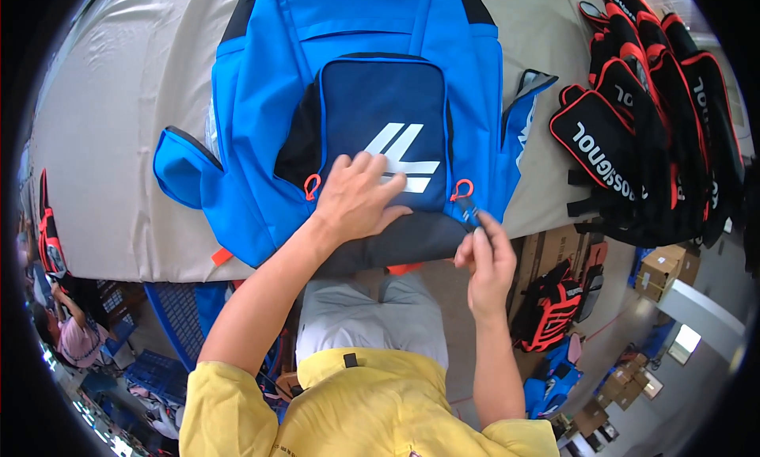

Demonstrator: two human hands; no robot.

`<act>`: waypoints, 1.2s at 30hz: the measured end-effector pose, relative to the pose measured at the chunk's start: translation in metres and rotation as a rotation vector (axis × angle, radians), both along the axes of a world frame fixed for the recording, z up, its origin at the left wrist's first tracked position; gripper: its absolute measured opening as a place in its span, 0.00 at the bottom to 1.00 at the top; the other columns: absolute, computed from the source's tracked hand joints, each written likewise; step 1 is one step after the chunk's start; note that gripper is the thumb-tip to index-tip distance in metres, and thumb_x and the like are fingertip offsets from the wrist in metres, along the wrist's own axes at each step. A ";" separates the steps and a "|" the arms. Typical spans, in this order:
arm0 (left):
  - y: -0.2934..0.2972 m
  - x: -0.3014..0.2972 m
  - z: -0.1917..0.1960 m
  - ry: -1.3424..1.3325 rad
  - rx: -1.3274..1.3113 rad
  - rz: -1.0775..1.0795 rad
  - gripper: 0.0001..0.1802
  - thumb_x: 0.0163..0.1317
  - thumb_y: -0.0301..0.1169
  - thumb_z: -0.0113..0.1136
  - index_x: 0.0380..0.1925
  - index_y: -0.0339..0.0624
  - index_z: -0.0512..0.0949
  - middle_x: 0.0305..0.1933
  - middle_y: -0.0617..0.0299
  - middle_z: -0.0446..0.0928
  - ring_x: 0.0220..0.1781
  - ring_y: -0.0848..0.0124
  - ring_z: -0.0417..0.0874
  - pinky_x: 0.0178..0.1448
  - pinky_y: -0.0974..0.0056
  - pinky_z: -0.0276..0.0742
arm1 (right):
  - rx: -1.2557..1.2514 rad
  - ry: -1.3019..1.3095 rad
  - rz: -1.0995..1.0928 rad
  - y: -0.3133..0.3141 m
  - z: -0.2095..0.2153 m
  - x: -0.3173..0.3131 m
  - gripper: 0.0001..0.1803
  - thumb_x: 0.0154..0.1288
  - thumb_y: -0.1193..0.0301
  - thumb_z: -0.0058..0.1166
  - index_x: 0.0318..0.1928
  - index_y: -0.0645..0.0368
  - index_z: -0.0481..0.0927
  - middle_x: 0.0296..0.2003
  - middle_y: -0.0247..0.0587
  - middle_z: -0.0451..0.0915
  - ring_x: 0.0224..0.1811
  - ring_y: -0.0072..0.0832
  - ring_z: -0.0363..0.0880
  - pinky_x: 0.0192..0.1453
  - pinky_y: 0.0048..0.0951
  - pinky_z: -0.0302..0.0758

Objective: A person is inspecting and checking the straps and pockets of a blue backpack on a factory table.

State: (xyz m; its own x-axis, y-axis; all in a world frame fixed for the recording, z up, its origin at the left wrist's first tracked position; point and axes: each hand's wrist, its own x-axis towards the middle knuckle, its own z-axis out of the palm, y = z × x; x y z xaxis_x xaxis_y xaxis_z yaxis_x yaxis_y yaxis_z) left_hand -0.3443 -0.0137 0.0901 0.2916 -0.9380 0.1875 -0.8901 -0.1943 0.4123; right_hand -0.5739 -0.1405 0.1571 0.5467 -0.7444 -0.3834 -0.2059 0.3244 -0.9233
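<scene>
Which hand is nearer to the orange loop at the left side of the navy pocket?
The left hand: over the navy pocket, just right of the orange loop. The right hand is beyond the pocket's right edge.

Bright yellow short-sleeved shirt (356,409) down at 6 o'clock, pretty loose and creased, with the left sleeve (226,405) over at 7 and the right sleeve (518,439) at 5. There's a little black rectangular patch (351,360) by the hem at 6, plus some tiny dark printing (286,450) between 6 and 7, too small to make out. Light grey trousers (372,318), kinda wrinkled, show at 6 closer to centre, and the left hand (356,200) mid-view and right hand (488,255) toward 4 are both bare, forearms too.
</scene>
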 end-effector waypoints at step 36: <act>-0.016 0.010 -0.010 0.208 -0.023 0.023 0.09 0.73 0.39 0.71 0.39 0.47 0.86 0.38 0.60 0.84 0.42 0.57 0.91 0.38 0.52 0.84 | -1.194 0.434 0.600 0.007 -0.018 0.019 0.11 0.72 0.74 0.71 0.53 0.57 0.90 0.34 0.42 0.83 0.34 0.43 0.84 0.40 0.42 0.81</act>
